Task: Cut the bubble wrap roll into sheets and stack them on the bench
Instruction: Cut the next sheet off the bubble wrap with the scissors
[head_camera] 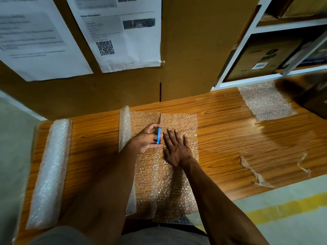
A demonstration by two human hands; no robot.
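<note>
A bubble wrap roll lies on the wooden bench, with its unrolled part spread to the right under my arms. My left hand grips a blue cutter whose tip sits on a cut line running toward the far edge of the wrap. My right hand presses flat, fingers spread, on the wrap just right of the cutter. A cut sheet lies at the far right of the bench.
A second bubble wrap roll lies along the left end of the bench. Thin plastic scraps lie near the right front edge. Cardboard panels with printed papers stand behind; a white shelf with boxes sits back right.
</note>
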